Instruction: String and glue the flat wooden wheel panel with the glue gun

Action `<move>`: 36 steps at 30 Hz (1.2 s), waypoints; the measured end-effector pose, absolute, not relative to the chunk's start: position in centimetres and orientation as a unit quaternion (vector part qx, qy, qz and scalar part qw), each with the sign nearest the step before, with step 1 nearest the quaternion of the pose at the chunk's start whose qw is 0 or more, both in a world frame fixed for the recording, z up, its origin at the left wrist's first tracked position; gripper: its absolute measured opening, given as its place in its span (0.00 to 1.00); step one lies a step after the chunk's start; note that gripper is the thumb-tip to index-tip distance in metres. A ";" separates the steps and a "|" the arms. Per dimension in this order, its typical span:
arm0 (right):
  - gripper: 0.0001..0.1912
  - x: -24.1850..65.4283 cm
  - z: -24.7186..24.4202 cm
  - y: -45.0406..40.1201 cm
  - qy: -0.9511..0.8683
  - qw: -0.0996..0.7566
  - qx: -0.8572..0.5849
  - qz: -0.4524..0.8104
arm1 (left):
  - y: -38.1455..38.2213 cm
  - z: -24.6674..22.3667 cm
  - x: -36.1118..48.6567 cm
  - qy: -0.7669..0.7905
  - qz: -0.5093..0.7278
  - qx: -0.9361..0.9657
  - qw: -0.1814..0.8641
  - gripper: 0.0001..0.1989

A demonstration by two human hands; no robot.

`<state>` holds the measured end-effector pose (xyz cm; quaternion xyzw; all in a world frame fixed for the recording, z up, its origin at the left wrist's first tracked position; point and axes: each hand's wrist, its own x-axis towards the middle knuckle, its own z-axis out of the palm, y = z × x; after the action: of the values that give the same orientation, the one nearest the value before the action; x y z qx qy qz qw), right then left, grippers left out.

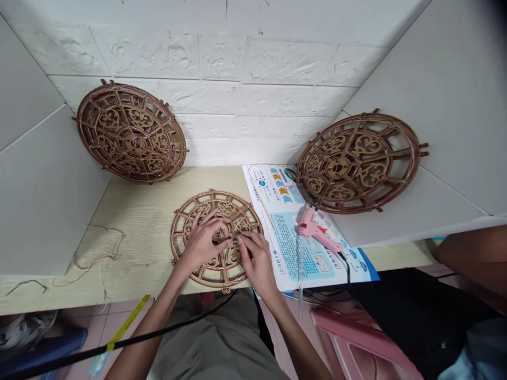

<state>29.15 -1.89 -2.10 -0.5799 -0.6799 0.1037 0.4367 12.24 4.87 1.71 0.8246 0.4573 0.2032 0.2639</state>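
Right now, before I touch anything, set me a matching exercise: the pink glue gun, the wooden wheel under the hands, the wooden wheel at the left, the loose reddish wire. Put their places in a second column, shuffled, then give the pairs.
Things:
1. Pink glue gun
2. Wooden wheel under the hands
3. Wooden wheel at the left
4. Loose reddish wire

Places:
A. Tilted against the white brick wall
B. On the wood-grain tabletop, left of the hands
C. On the printed instruction sheet
D. Flat on the tabletop, beneath the left hand and right hand

Pairs: 1-C, 2-D, 3-A, 4-B.
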 end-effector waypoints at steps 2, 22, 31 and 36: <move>0.12 29.2 -2.1 -1.9 -0.681 0.436 -0.579 0.104 | 4.8 1.8 12.4 0.459 0.205 0.824 0.262 0.04; 0.14 28.9 -1.7 -2.1 -0.697 0.413 -0.581 0.074 | 4.7 1.9 13.2 0.484 0.231 0.808 0.245 0.09; 0.15 28.7 -1.6 -2.6 -0.725 0.382 -0.573 0.025 | 4.7 2.0 13.2 0.485 0.225 0.805 0.257 0.08; 0.15 28.8 -1.8 -2.6 -0.725 0.388 -0.568 0.019 | 4.7 2.0 13.2 0.487 0.216 0.807 0.253 0.06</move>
<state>28.78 -2.61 -1.81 -0.5685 -0.7254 0.0195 0.3876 13.20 4.68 2.00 0.8073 0.4873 0.2159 0.2532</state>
